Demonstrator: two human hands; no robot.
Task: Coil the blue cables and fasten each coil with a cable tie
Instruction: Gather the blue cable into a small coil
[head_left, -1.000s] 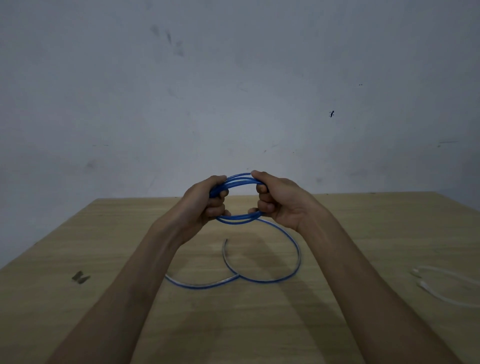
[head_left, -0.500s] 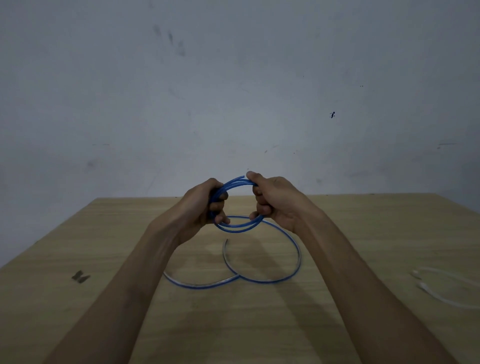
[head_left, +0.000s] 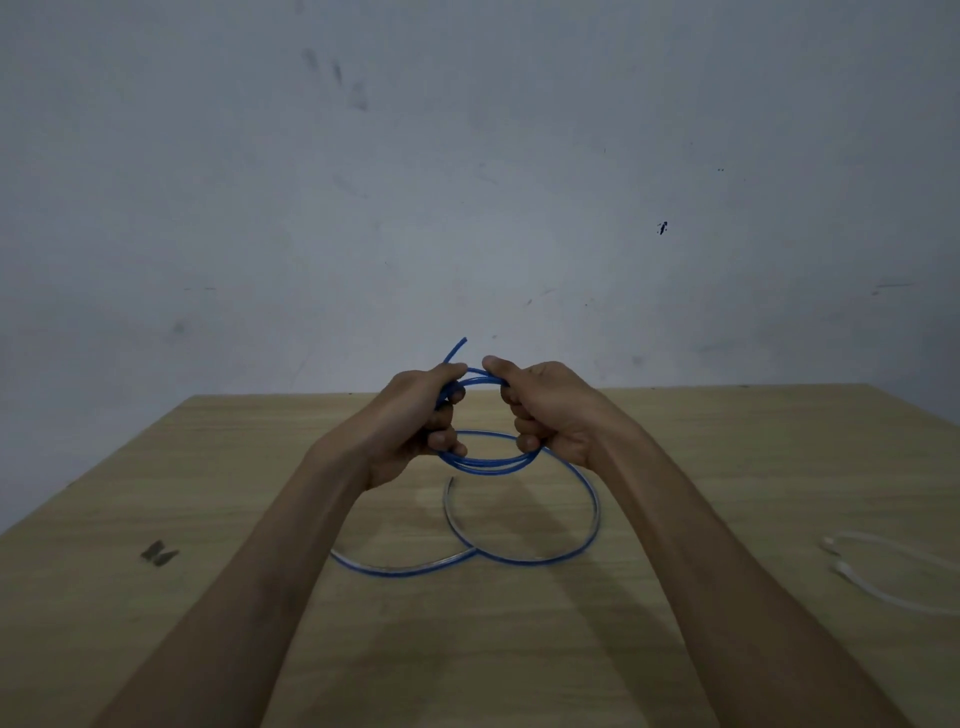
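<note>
With both hands raised above the table (head_left: 208, 467), you've got the blue coil (head_left: 483, 465) held in the air between them, a few turns stacked into a small ring. Your left hand (head_left: 421, 421) grips the left side of the ring, fingers curled round the strands, thumb on top. Your right hand (head_left: 545, 410) grips the right side the same way, thumb pressed on the upper strands, fingers wrapped underneath. The hands sit close together, thumbs nearly touching at the top of the ring. One free cable end (head_left: 456, 348) sticks up past your left thumb, pointing at the wall (head_left: 467, 182).

From below your right hand, a loose run of cable (head_left: 592, 499) drops to the table and sweeps round in a wide loop under the coil. A second arc (head_left: 400, 570) crosses it near your left forearm (can't tell if that's the same cable or another one).

Two whitish cable ties (head_left: 883, 587) lie flat on the table to your right, well apart from the coil. Dark mark (head_left: 158, 553) on the tabletop to the left.
</note>
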